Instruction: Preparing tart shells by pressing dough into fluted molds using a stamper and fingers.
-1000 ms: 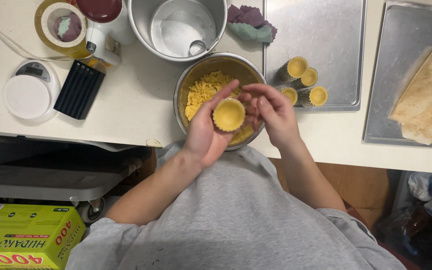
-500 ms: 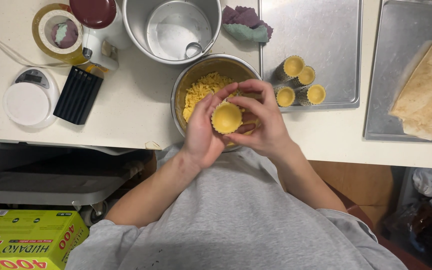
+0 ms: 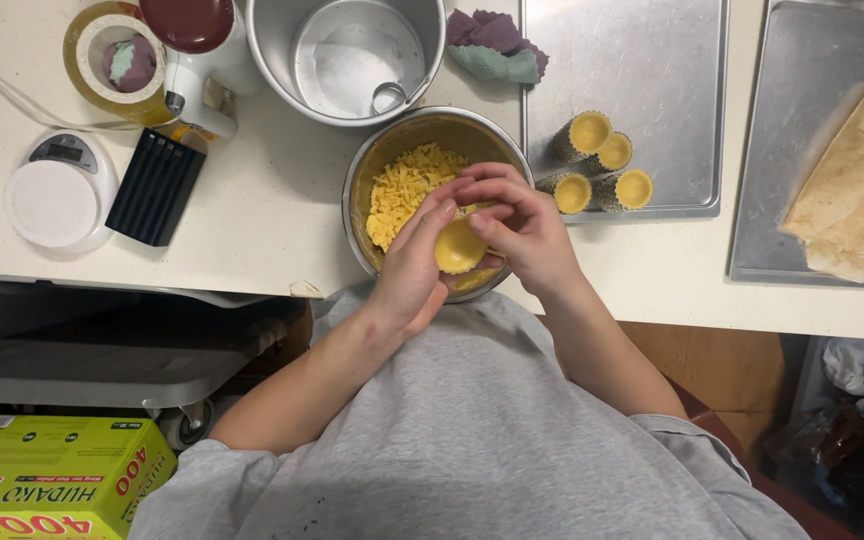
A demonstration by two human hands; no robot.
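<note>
Yellow dough tart shell [image 3: 459, 247] sits mid-frame, cupped in left hand [image 3: 414, 270] | right hand [image 3: 524, 228] pinches its rim, fingers curled tight over it | both hover above metal bowl [image 3: 372, 160] of yellow crumbs [image 3: 402, 190] | four filled moulds [image 3: 600, 168] wait on tray [image 3: 632, 60], upper right

A long white counter [image 3: 252, 230] runs across the top, lit bright and even. Under it sits a grey shelf [image 3: 82, 360] on a small wheel [image 3: 190, 425], in the dark. At the right, below the counter, there is a brown wooden floor [image 3: 722, 375].
</note>
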